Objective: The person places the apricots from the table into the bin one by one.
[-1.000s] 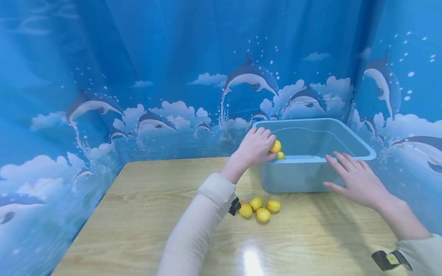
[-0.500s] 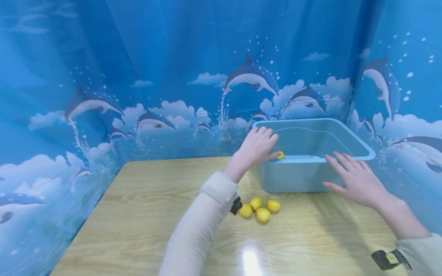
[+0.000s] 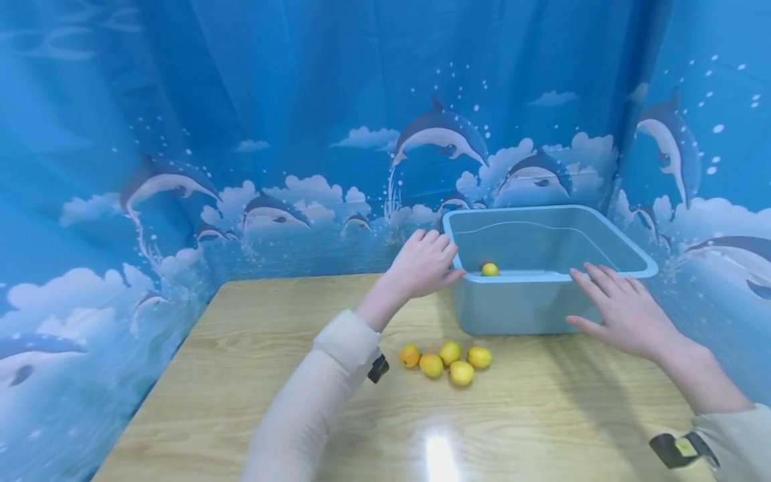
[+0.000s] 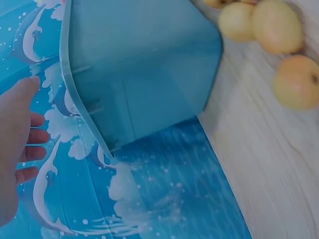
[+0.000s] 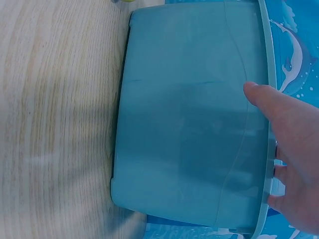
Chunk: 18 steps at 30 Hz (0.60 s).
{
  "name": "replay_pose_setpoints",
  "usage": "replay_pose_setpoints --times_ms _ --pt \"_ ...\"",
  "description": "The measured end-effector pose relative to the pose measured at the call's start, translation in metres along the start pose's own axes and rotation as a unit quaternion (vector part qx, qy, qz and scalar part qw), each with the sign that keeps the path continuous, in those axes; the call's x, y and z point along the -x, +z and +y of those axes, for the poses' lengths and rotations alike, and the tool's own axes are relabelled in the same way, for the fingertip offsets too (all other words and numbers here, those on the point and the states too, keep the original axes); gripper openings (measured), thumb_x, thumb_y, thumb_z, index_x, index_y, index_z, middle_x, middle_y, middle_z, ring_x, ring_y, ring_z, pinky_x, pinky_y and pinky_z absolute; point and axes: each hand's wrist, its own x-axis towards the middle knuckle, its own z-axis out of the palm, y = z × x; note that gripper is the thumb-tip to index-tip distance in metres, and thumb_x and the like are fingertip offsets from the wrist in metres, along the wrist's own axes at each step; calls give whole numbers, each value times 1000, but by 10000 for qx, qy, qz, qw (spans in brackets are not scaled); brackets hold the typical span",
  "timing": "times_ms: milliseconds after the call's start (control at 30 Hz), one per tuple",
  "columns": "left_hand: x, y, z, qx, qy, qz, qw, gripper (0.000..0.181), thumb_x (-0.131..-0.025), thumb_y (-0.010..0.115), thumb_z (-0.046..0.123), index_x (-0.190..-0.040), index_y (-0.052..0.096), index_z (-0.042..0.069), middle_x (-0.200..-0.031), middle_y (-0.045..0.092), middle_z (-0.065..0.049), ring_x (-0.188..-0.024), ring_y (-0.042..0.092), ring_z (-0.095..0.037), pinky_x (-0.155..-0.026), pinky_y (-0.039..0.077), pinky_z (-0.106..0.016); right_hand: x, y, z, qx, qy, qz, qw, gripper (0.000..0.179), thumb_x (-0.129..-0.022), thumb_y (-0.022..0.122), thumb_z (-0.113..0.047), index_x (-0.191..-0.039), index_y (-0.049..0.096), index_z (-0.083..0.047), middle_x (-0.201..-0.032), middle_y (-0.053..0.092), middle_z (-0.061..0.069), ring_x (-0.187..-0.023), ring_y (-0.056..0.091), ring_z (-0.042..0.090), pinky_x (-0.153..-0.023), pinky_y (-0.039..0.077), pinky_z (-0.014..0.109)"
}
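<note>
No text, label, brand, number or sign can be read in any view.

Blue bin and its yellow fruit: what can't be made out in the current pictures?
Bin: head view, floor largely hidden by its front wall; fruit count inside unclear.
Fruit in the bin: head view, lower part hidden by that wall.
Rightmost fruit: left wrist view, cut off by the right edge.
Yellow sliver: right wrist view, cut by top edge.

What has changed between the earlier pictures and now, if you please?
The left hand has let go of the yellow fruit it held over the bin and moved left; another fruit, hidden before by that arm, now shows on the table. The right hand and bin stayed put.
</note>
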Motion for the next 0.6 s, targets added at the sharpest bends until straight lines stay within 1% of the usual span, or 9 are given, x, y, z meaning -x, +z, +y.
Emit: replay_pose_setpoints --times_ms 100,167,300,400,467,600 --pt "13 2 -3 -35 89 74 9999 38 -91 48 51 -93 60 16 -86 57 2 -83 50 -17 -78 39 -31 0 0 0 25 -16 38 10000 85 -83 64 -45 -144 25 -1 -140 30 29 -124 28 47 -95 21 61" --pt "21 4 -5 -29 141 75 9999 37 -91 49 51 -94 61 15 -87 58 2 -83 51 -17 -79 40 -31 0 1 0 35 -24 65 10000 85 -83 65 -45 -144 25 -1 -139 30 29 -124 28 47 -95 21 61" --pt "37 9 -6 -101 230 -48 9997 39 -90 50 50 -99 62 14 -90 59 1 -86 52 -17 -80 40 -31 0 1 1 44 -28 97 9999 85 -82 65 -44 -145 25 -2 -139 30 29 -124 29 47 -95 22 61" --pt "49 14 -6 -217 311 -130 9992 40 -90 49 51 -98 61 14 -89 59 0 -85 53 -17 -77 40 -31 0 1 1 29 -34 107 9999 85 -82 65 -44 -144 26 -1 -139 30 29 -124 29 47 -95 22 61" --pt "57 18 -5 -283 367 -139 9988 41 -90 48 52 -98 60 14 -88 58 1 -83 53 -17 -76 40 -31 0 1 1 24 -45 112 9999 85 -83 65 -44 -144 26 -1 -139 30 29 -124 29 47 -95 22 61" --pt "72 29 -3 -242 435 -203 9986 41 -89 49 52 -100 58 13 -88 57 1 -81 53 -17 -74 40 -32 0 0 0 31 -43 105 9999 85 -82 65 -44 -143 27 0 -138 31 30 -123 29 48 -94 22 61"
